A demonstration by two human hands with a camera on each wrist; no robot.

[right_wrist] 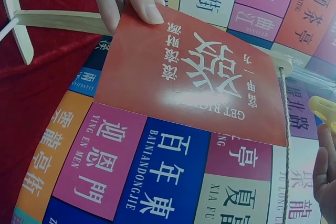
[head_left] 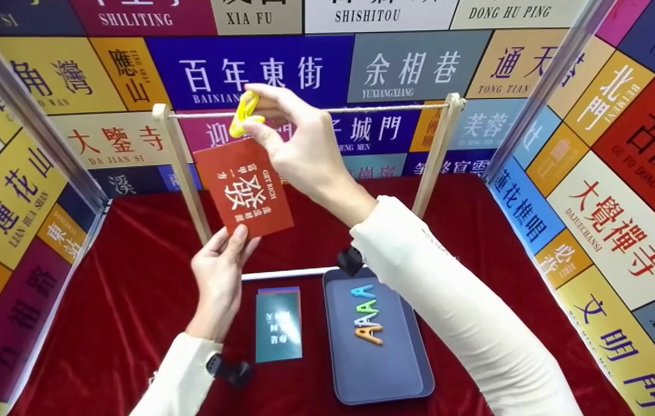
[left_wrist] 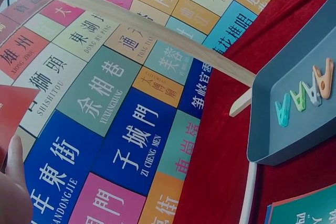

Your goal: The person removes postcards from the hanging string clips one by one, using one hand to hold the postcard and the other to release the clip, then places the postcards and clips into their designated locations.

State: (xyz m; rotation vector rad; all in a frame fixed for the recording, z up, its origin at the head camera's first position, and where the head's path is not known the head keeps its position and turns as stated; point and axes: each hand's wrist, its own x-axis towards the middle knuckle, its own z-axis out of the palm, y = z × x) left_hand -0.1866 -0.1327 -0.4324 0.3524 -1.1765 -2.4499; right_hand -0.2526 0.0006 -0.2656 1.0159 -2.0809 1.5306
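Observation:
A red card (head_left: 216,173) with white printed characters is held up near the rope. Its lower edge is pinched between thumb and fingers of my left hand (head_left: 218,289); the same grip shows in the right wrist view, where the card (right_wrist: 136,61) is tilted. My right hand (head_left: 310,144) pinches a yellow clothespin (head_left: 241,118) just above the card's top edge, by the rope (head_left: 385,108). In the right wrist view the clothespin (right_wrist: 324,109) appears apart from both rope and card. Whether its jaws are spread cannot be told.
The rope spans two wooden posts (head_left: 434,156) of a stand on red cloth (head_left: 114,300). In front lie a grey tray (head_left: 376,375) with several coloured clothespins (head_left: 367,307) and a small stack of cards (head_left: 278,326). Sign-printed walls (head_left: 270,63) surround the table.

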